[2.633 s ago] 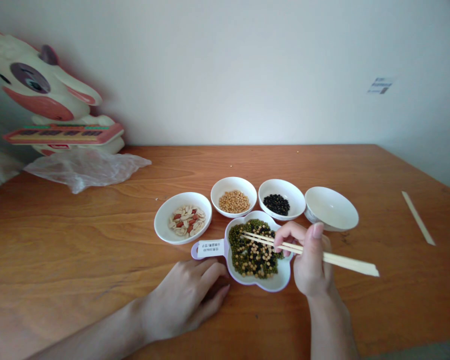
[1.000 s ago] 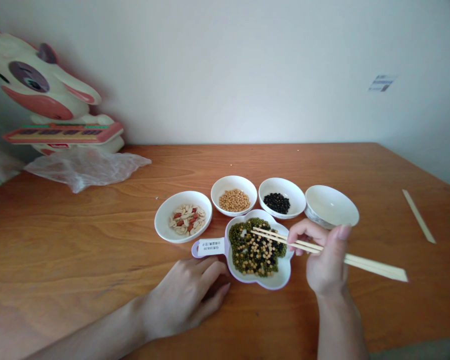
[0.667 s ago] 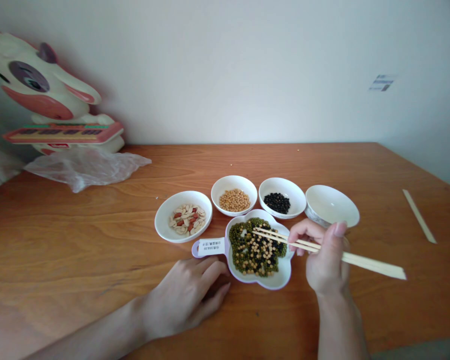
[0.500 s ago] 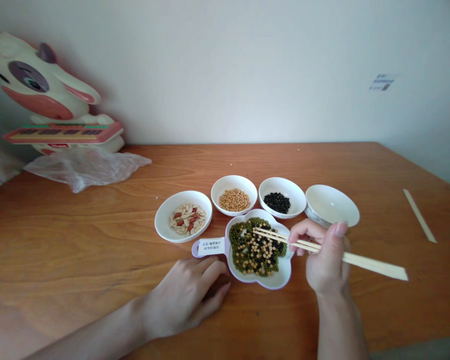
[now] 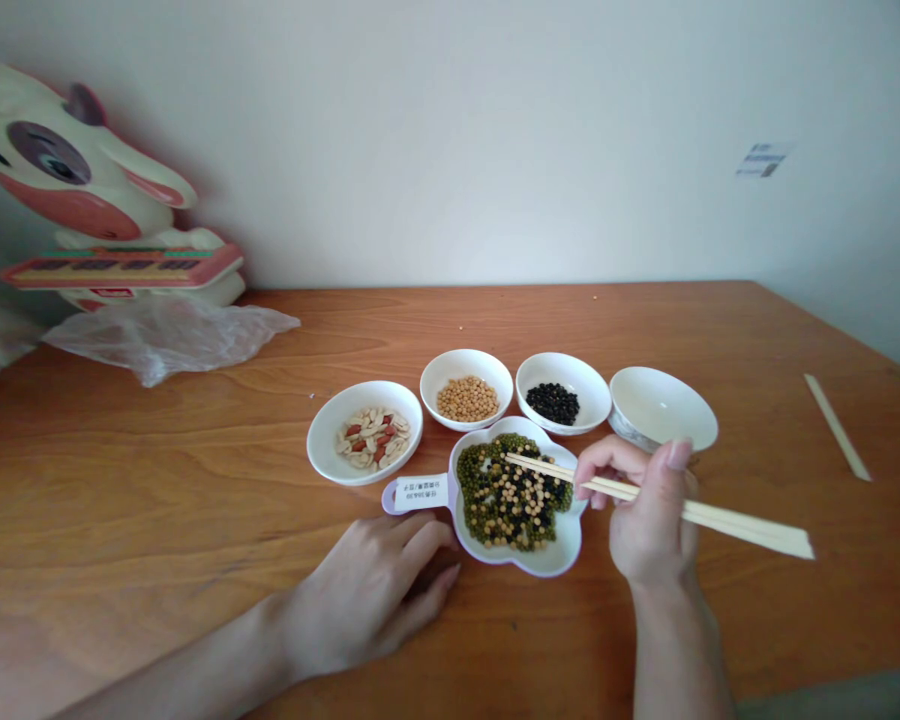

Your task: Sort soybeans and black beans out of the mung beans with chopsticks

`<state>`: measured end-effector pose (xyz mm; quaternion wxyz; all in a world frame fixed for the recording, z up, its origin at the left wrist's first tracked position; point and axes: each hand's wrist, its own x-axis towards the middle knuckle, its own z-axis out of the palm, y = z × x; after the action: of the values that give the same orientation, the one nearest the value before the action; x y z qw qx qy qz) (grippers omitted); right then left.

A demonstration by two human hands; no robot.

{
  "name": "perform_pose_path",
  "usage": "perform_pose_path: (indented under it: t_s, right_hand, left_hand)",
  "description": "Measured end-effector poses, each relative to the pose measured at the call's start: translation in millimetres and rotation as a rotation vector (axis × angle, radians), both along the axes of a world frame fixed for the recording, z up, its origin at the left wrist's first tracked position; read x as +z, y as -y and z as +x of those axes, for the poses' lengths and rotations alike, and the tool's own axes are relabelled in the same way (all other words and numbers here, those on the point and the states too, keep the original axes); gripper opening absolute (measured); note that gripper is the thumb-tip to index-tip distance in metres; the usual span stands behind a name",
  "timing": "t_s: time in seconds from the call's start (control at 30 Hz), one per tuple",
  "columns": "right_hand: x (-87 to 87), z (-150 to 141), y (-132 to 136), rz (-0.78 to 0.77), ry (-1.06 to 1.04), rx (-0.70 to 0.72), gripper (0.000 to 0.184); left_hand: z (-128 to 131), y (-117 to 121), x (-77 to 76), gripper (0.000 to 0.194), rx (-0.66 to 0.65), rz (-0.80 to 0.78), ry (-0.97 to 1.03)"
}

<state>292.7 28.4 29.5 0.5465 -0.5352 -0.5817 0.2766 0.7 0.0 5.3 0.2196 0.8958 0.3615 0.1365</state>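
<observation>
My right hand (image 5: 649,515) grips a pair of chopsticks (image 5: 750,526). Their tips meet over the mixed beans in a white flower-shaped dish (image 5: 566,548) with a lilac rim and a labelled handle (image 5: 424,492). Green mung beans (image 5: 474,508), black beans and yellow soybeans lie mixed in it; whether the tips pinch a bean I cannot tell. My left hand (image 5: 379,580) lies on the table below the handle, fingers loosely bent, thumb apart, holding nothing. Behind the dish stand a bowl of peanuts and pale seeds (image 5: 375,438), a bowl of soybeans (image 5: 467,399) and a bowl of black beans (image 5: 553,403).
A white bowl (image 5: 667,400) showing no contents stands at the right end of the row. Farther right lies a paper chopstick sleeve or flat strip (image 5: 836,428). A crumpled plastic bag (image 5: 169,338) and a cow-shaped toy keyboard (image 5: 124,262) are at the back left.
The chopstick tips have come together, from slightly apart, over the beans. Both hands stay in nearly the same place; the whole view has shifted a little.
</observation>
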Motion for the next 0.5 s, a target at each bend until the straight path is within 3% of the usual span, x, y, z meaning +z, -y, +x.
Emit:
perform_pose_path:
  t_s: [0.5]
  right_hand:
    - [-1.2,-3.4,-0.5,-0.025,-0.004,0.039,0.095]
  left_hand:
    - [0.7,0.4,1.7,0.011,0.005,0.016,-0.001]
